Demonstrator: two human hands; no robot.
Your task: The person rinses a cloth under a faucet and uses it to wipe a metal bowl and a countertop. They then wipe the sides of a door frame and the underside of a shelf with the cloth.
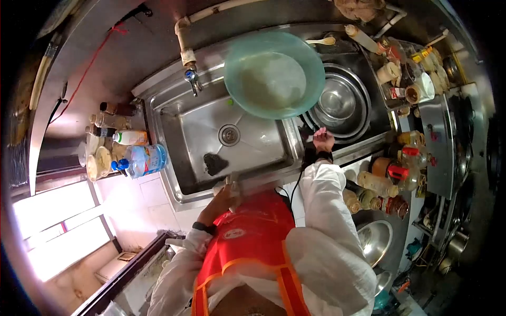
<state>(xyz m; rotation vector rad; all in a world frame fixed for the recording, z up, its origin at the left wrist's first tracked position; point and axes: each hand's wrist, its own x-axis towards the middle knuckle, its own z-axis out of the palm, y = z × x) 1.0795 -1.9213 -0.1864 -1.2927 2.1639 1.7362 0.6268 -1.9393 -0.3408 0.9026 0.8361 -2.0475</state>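
Sink [195, 129] and nested steel bowls [337, 99], one of the person's hands near each.
The left hand [224, 198] is at the sink's front rim by a pale item [234, 189] (too blurred to name; whether gripped, one cannot tell); the right hand [323, 140] is at the bowls' near edge, its hold likewise unclear. A dark clump [215, 164] lies in the sink; a green basin [316, 71] covers its far right corner.

A bright window [63, 246] glares beside white tiles [157, 215].
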